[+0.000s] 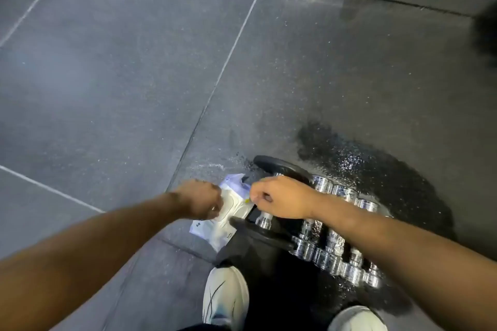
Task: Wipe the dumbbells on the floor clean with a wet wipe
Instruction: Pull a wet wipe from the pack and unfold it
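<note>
1. Dark speckled rubber gym flooring (pixel 336 67) meets grey tiles (pixel 107 75) along a seam running from 12 toward 7 o'clock; a wet patch (pixel 376 169) glistens on the rubber at about 4 o'clock from centre.
2. The dumbbells (pixel 330 244) lie side by side in that wet patch — chrome handles, black end plates — just above two white sneakers (pixel 226 295) at 6 o'clock.
3. A wet-wipe pack (pixel 215 231), white and pale purple, lies on the floor touching the dumbbells' near ends, at their 9 o'clock.
4. The left hand (pixel 200 200) grips the pack with curled fingers, steadying it.
5. The right hand (pixel 279 197) pinches at the pack's opening near a yellow tab (pixel 247 199); whether it has the tab or a wipe I cannot tell.
6. Risks, as I judge them: several wipes could drag out together, or the pack could slide on the damp floor — wet chrome may also roll under a wiping push.
</note>
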The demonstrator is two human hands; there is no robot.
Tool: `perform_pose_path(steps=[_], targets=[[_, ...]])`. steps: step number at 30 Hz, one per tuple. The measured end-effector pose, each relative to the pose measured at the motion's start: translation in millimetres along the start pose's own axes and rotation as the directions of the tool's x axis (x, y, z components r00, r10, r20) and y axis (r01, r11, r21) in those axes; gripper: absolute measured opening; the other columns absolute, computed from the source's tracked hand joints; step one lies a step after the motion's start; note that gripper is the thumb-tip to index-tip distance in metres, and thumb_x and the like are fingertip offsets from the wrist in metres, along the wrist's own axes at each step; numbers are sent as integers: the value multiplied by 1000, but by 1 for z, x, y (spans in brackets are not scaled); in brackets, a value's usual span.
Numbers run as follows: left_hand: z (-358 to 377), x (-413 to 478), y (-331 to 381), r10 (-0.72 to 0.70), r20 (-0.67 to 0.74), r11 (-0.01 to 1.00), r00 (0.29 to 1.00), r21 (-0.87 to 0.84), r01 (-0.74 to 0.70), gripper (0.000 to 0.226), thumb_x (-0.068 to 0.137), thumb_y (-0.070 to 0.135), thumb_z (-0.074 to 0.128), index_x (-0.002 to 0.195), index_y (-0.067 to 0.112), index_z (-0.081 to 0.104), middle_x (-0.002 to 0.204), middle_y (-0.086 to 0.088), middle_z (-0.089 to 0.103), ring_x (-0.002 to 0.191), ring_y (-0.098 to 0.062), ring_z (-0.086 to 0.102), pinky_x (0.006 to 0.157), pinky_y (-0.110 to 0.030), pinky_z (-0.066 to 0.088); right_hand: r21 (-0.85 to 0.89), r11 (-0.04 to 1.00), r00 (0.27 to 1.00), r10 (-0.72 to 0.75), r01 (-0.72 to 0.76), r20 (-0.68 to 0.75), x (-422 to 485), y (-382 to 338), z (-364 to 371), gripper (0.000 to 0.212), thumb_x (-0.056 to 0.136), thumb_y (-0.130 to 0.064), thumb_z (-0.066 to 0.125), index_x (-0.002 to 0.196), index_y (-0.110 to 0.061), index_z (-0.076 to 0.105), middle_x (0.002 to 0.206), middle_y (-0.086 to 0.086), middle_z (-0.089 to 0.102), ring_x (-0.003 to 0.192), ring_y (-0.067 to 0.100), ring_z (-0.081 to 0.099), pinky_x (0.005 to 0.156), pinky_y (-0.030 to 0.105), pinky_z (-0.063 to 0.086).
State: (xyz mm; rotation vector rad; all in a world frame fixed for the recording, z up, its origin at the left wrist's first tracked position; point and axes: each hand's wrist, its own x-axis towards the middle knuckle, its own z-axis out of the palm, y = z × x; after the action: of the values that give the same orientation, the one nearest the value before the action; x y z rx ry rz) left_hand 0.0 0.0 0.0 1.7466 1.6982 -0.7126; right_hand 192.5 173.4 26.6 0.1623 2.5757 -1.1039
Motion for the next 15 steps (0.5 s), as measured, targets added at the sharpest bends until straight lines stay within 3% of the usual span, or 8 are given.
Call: perform_pose_path(steps=[6,8,12,15], targets=[[19,7,6,-1,-301,1000,954,-6,0,25,98,41,46,111,32,66,118,5,65,103,-24,66,77,-35,50,-162,984,993,-61,77,104,18,-6,25,12,95,-32,50,86,-26,55,84,-4,59,79,21,59,73,42,55],[23,8,4,-66,-311,997,948,-54,52,24,98,40,48,117,35,61,121,3,66,105,-27,67,79,-37,51,-149,987,996,-54,64,68,16,-9,21,13,93,-26,53,81,-29,49,82,-5,57,77,22,57,74,44,53],[26,13,19,-168,-338,986,926,-61,157,19,101,35,44,118,25,43,117,-3,68,101,-34,68,75,-40,50,-138,990,1000,-5,8,28,12,-10,18,10,90,-26,52,80,-27,52,82,-4,60,77,23,58,74,43,53],[25,13,25,-152,-383,988,911,-80,132,23,99,30,45,113,22,61,119,-1,64,104,-29,66,77,-38,50,-105,994,1000,16,-16,0,11,-10,17,15,94,-27,52,80,-24,54,84,-3,61,79,24,58,74,40,52]])
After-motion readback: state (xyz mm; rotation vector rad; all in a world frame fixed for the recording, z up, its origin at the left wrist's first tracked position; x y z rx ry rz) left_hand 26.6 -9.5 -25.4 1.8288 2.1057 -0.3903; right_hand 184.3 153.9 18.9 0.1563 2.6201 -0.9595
